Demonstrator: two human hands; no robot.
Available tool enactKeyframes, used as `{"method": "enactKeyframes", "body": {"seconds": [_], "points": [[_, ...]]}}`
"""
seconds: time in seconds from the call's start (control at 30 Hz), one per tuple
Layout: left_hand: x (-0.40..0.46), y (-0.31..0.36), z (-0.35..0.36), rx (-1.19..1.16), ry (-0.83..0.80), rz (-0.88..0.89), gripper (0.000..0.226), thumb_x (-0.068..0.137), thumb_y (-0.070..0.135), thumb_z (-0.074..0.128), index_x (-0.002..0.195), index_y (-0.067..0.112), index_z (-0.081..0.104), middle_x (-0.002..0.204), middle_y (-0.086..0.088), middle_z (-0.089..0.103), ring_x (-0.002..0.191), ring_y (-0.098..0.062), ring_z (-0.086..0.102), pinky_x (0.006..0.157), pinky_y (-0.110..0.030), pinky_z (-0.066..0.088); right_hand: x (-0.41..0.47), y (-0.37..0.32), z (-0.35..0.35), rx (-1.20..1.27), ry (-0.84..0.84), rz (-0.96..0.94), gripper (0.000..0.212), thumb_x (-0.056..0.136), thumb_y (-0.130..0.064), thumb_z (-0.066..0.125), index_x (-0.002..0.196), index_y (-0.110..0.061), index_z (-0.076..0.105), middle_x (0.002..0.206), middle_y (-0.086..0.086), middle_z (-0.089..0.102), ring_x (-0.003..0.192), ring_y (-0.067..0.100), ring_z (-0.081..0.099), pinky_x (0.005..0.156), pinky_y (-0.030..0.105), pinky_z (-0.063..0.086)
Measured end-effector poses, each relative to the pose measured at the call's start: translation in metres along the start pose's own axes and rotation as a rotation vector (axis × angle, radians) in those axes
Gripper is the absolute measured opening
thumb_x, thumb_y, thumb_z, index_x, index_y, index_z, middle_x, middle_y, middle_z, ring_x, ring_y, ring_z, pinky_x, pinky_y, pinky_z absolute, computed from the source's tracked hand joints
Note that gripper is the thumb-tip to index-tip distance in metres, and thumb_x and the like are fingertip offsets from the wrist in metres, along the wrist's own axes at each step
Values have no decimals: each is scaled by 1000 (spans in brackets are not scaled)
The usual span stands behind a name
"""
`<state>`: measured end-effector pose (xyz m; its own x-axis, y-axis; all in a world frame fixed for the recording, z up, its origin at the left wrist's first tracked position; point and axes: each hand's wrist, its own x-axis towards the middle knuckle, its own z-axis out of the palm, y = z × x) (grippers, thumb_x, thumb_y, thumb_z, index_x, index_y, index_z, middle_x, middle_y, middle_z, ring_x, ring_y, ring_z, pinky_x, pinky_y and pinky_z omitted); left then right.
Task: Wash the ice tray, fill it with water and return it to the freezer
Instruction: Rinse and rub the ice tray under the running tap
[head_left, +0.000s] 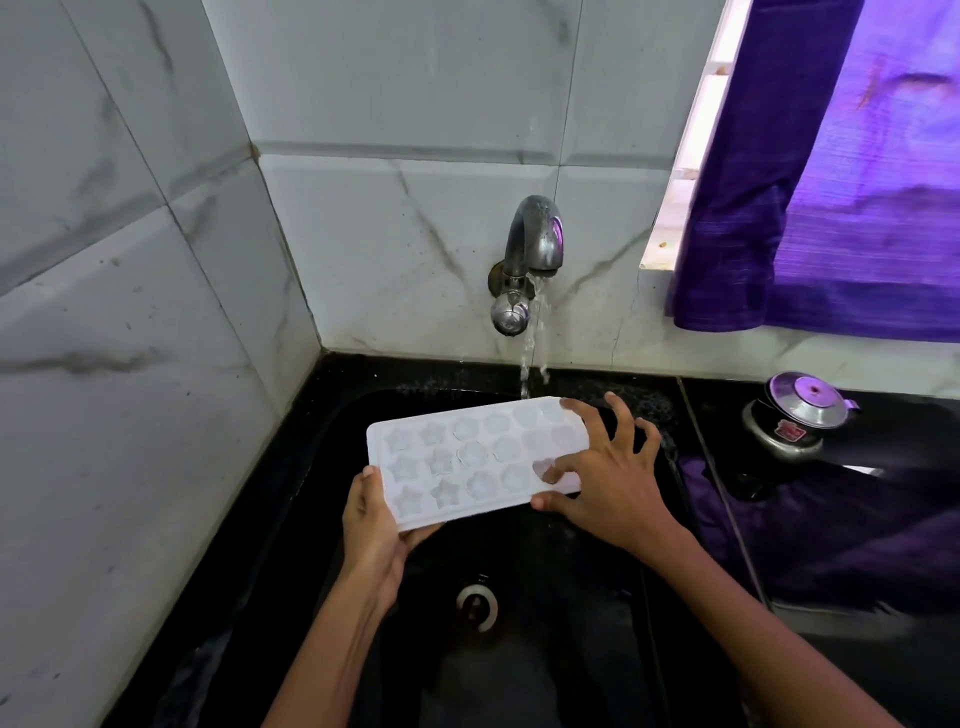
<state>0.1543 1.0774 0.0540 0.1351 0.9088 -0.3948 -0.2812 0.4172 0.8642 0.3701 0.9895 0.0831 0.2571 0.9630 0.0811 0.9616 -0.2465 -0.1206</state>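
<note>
Both forearms reach up from the lower frame over a black sink (649, 597)
Left hand (371, 525) grips the white ice tray (467, 457) by its near-left corner at mid-frame; right hand (605, 467), fingers spread, presses a fingertip into a right-end cell, below the running tap (532, 249)
</note>
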Motion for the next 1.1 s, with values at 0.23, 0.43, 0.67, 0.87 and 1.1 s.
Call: {"method": "enactKeyframes", "body": {"seconds": [0.23, 0.43, 0.67, 0.87, 1.1], "points": [[2, -5, 7, 28, -59, -42, 36, 101, 39, 32, 122, 17, 52, 111, -11, 69, 96, -27, 69, 60, -37, 58, 21, 7, -19, 431, -42, 124, 58, 45, -96, 45, 80, -54, 65, 146, -23, 24, 140, 10, -3, 107, 49, -2], [3, -8, 14, 31, -89, -65, 35, 100, 40, 34, 121, 19, 53, 108, -8, 71, 87, -22, 72, 59, -36, 58, 43, -1, -4, 207, -128, 78, 35, 84, -68, 43, 113, -53, 56, 157, -11, 8, 143, 25, -17, 109, 56, -5], [5, -5, 14, 37, -100, -47, 36, 100, 39, 35, 122, 17, 53, 109, -8, 70, 88, -22, 72, 59, -36, 58, 48, -14, -7, 60, 37, 40, 25, 82, -60, 55, 94, -44, 70, 157, -10, 7, 140, 28, -15, 107, 56, -2], [6, -4, 13, 47, -101, -44, 35, 101, 38, 35, 121, 17, 54, 108, -8, 70, 89, -22, 71, 58, -36, 58, 51, -17, -9, 1, -68, -8, 30, 92, -54, 45, 111, -44, 65, 159, -5, -6, 141, 34, -19, 109, 59, 0], [6, -4, 6, 61, -115, -27, 36, 100, 40, 34, 117, 17, 56, 103, -6, 73, 87, -20, 72, 58, -35, 58, 54, -18, -19, -27, 10, -21, 29, 75, -62, 62, 90, -39, 72, 159, -8, 1, 141, 31, -15, 106, 56, -2]]}}
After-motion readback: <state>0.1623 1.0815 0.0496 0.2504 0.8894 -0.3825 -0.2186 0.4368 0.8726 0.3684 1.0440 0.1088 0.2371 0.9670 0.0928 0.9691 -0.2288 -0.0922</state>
